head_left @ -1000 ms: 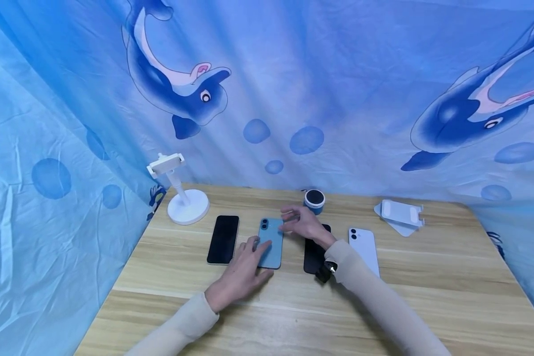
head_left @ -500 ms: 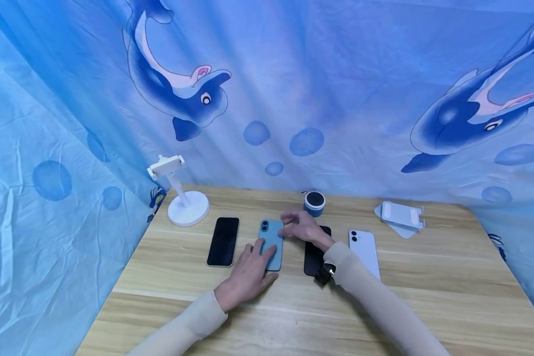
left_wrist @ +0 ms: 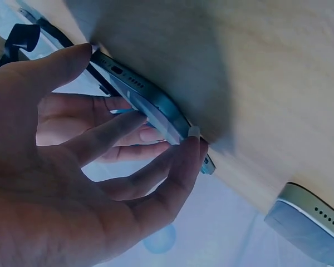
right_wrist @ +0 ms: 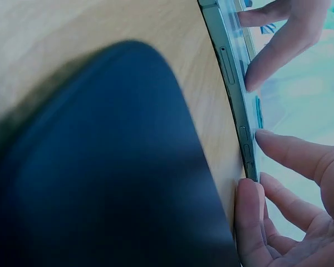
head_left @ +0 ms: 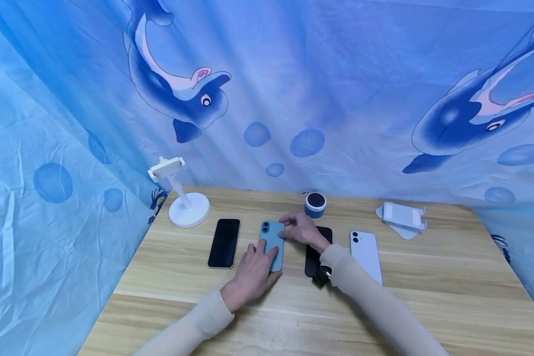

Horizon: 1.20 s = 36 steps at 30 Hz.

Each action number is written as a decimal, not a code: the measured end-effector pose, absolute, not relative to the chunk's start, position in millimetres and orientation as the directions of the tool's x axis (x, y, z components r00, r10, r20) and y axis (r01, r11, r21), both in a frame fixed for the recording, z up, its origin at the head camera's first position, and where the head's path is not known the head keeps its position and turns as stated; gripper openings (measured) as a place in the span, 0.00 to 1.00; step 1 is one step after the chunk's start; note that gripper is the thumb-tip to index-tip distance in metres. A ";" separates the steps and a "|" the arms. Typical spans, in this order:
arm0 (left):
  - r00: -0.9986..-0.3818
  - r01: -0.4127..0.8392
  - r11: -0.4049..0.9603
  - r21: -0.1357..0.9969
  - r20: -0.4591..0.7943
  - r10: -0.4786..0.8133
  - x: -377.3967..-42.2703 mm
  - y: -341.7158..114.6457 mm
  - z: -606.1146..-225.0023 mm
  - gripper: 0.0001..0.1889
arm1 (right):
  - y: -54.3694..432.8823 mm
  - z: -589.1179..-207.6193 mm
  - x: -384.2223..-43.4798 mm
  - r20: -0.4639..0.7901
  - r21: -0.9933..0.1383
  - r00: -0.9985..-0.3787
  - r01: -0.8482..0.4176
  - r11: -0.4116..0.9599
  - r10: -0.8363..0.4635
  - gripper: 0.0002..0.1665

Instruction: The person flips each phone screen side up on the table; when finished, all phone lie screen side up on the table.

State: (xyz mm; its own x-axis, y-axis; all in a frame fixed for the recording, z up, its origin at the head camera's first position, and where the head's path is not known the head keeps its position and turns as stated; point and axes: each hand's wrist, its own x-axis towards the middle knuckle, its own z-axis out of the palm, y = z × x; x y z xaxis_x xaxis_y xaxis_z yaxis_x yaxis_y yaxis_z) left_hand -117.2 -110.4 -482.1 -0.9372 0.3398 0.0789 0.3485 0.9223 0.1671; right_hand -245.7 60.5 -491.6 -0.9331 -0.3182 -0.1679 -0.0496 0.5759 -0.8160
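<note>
A light-blue smartphone (head_left: 274,237) lies back up on the wooden table, its two camera lenses at the far left corner. My left hand (head_left: 252,271) spans its near end; in the left wrist view the thumb touches one corner of the phone's port edge (left_wrist: 142,86) and a bent finger the other side. At the far right corner, my right hand (head_left: 303,229) pinches the phone. The right wrist view has its thumb at the button side (right_wrist: 231,83) and a finger against the corner. A black smartphone (head_left: 312,257) lies partly under the right wrist.
Another dark-screened smartphone (head_left: 224,243) lies at left, a white one (head_left: 366,254) at right. Behind stand a white phone stand (head_left: 189,210) and a small round blue speaker (head_left: 315,205). A folded white holder (head_left: 402,217) lies at back right, before a blue dolphin curtain (head_left: 285,89).
My left hand has slid a little to the right along the light-blue smartphone. My right fingers have drawn in from a loose spread onto its far right corner. The phone has hardly moved.
</note>
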 end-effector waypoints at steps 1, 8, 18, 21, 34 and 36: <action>-0.938 0.347 0.923 0.165 0.080 0.338 -117.1 -109.5 -482.0 0.33 | 60.1 -491.8 -245.3 -0.169 -0.812 -0.934 -0.049 0.582 -0.315 0.24; -0.947 0.319 0.925 0.207 0.097 0.305 -117.8 -102.7 -482.2 0.32 | 58.2 -492.9 -244.7 -0.165 -0.795 -0.937 -0.058 0.603 -0.308 0.24; -0.966 0.259 0.939 0.226 0.052 0.254 -120.8 -95.3 -480.8 0.33 | 56.7 -492.2 -242.2 -0.146 -0.795 -0.942 -0.070 0.603 -0.303 0.22; -0.968 0.250 0.940 0.234 0.057 0.244 -120.9 -94.0 -480.6 0.32 | 55.3 -491.8 -241.6 -0.144 -0.784 -0.943 -0.077 0.616 -0.301 0.22; -0.974 0.226 0.936 0.270 0.073 0.214 -122.4 -92.0 -479.5 0.30 | 54.5 -486.9 -239.1 -0.143 -0.765 -0.929 -0.115 0.634 -0.341 0.26; -0.973 0.230 0.936 0.266 0.082 0.216 -123.1 -91.6 -478.7 0.30 | 54.4 -485.9 -239.3 -0.152 -0.762 -0.930 -0.106 0.639 -0.335 0.26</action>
